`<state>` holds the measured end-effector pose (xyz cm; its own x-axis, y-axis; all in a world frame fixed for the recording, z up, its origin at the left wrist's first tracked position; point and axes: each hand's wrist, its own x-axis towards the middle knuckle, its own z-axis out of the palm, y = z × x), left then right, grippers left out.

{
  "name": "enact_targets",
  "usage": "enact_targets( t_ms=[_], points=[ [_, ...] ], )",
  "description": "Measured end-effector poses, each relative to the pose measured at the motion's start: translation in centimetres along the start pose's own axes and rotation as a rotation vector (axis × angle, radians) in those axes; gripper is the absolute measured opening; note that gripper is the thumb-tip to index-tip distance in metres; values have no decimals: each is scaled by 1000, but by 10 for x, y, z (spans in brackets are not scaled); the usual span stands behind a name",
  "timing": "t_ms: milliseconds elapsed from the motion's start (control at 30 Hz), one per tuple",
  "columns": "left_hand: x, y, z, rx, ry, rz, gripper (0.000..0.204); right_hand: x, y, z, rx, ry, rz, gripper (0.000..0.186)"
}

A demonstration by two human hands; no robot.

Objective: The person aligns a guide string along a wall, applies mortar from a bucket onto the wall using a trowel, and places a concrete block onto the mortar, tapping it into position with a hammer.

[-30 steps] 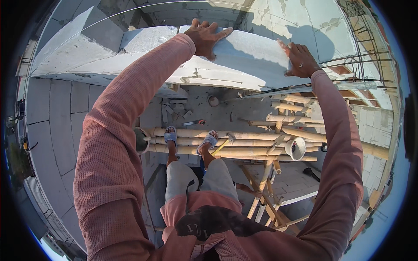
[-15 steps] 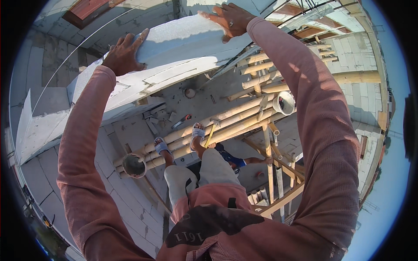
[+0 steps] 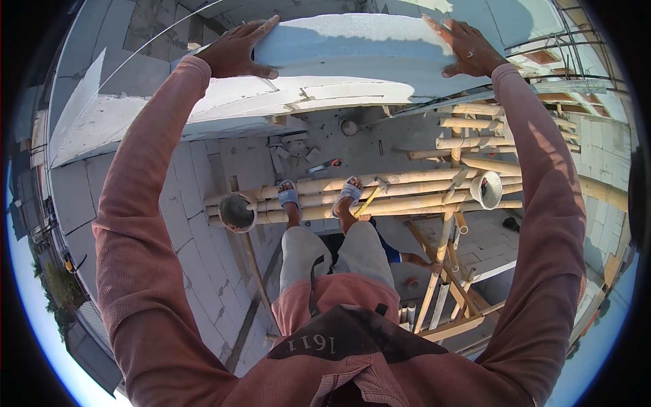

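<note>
A long pale aerated concrete block [image 3: 346, 47] lies along the top of a white block wall [image 3: 325, 90] in front of me. My left hand [image 3: 239, 51] grips its left end, thumb on the near side and fingers stretched toward the top. At the opposite end, my right hand [image 3: 472, 53] holds the block with its fingers spread over the top and the thumb low on the near face. Both arms reach far forward. Shadow covers much of the block's near face, and its far side is hidden.
I stand on bamboo poles [image 3: 407, 201] high above a floor. A bucket [image 3: 237, 211] sits at the left, another bucket [image 3: 486, 190] at the right. Near my feet lie a yellow-handled hammer [image 3: 368, 202] and a trowel [image 3: 456, 184]. Below, a person's arm [image 3: 415, 260] reaches to a pole.
My view has turned, so the block now runs nearly level across the picture instead of slanting. Both hands remain at its ends, the left one with its thumb reaching along the near side.
</note>
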<state>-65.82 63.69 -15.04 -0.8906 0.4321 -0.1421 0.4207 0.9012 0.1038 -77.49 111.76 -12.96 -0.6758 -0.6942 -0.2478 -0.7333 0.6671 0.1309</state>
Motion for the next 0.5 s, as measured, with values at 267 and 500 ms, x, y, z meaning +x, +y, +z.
enact_targets(
  t_ms=[267,500],
  points=[
    [-7,-3,7,-24,33,-21,111,8,-2,8,-63,21,52,119],
    [-14,-10,27,1,129,-86,110,8,-21,0,-93,22,72,115]
  ],
)
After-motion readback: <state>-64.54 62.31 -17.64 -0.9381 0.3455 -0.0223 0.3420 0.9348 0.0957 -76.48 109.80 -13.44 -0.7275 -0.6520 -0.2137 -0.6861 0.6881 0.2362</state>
